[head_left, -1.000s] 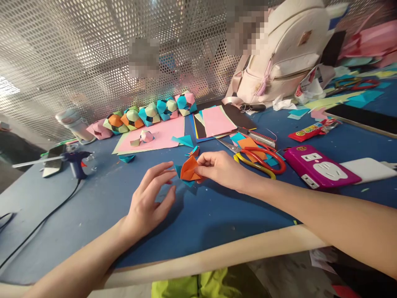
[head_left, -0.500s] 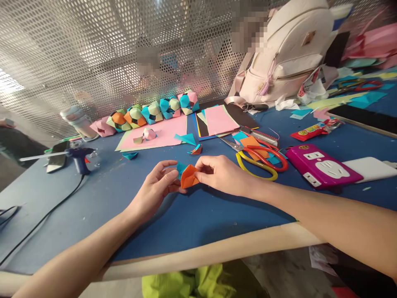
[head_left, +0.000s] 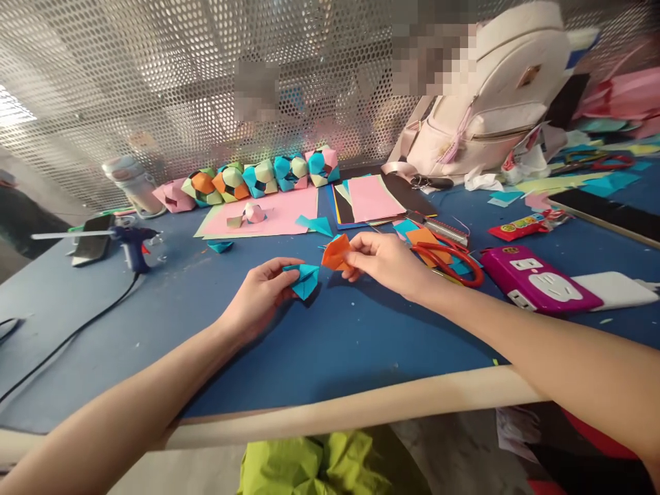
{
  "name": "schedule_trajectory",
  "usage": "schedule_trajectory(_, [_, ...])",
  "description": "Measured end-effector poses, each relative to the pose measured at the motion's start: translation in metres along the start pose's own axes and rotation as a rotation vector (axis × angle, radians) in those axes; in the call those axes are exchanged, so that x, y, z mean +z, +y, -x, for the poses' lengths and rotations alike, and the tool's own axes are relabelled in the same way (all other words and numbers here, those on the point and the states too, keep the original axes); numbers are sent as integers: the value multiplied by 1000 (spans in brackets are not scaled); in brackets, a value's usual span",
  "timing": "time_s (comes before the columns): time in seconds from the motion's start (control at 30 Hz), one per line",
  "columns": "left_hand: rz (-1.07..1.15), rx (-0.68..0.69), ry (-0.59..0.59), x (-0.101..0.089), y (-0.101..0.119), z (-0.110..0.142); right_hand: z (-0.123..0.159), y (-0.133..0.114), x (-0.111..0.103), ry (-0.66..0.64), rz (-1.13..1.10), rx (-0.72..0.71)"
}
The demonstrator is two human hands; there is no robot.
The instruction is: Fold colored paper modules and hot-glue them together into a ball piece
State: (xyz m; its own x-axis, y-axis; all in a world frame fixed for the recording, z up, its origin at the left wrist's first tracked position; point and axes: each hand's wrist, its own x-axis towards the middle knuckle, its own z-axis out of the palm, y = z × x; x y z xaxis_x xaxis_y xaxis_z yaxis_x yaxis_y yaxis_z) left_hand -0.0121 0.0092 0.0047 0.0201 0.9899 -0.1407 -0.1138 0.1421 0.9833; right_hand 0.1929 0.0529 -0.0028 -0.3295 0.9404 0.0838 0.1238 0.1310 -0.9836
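My left hand point(head_left: 262, 292) pinches a folded blue paper piece point(head_left: 305, 280) above the table. To its right, my right hand point(head_left: 375, 261) grips a folded orange paper piece point(head_left: 336, 253). A small gap separates the two pieces. A bit of blue shows behind the orange piece; I cannot tell whether it belongs to it. Farther left lies another folded blue paper piece point(head_left: 221, 246). Scissors with red and yellow handles point(head_left: 456, 261) lie beyond my right wrist, which partly covers them.
Several folded paper balls point(head_left: 231, 182) line the back by the perforated metal screen point(head_left: 180, 82). A glue gun point(head_left: 131, 244) with its cord is at left. Paper sheets point(head_left: 374, 198), a purple power strip point(head_left: 536, 278) and a pale backpack point(head_left: 495, 103) are at right.
The blue and orange pieces, held together before, are now apart. My right hand has moved up and right with the orange one; the left still holds the blue one.
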Motion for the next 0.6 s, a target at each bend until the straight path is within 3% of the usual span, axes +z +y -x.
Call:
schedule_trajectory(0.4, [-91, 140, 13, 1, -2, -1, -1, 6, -1, -10, 74, -57])
schedule_trajectory(0.6, [-118, 200, 25, 0, -4, -5, -4, 10, -1, -3, 10, -60])
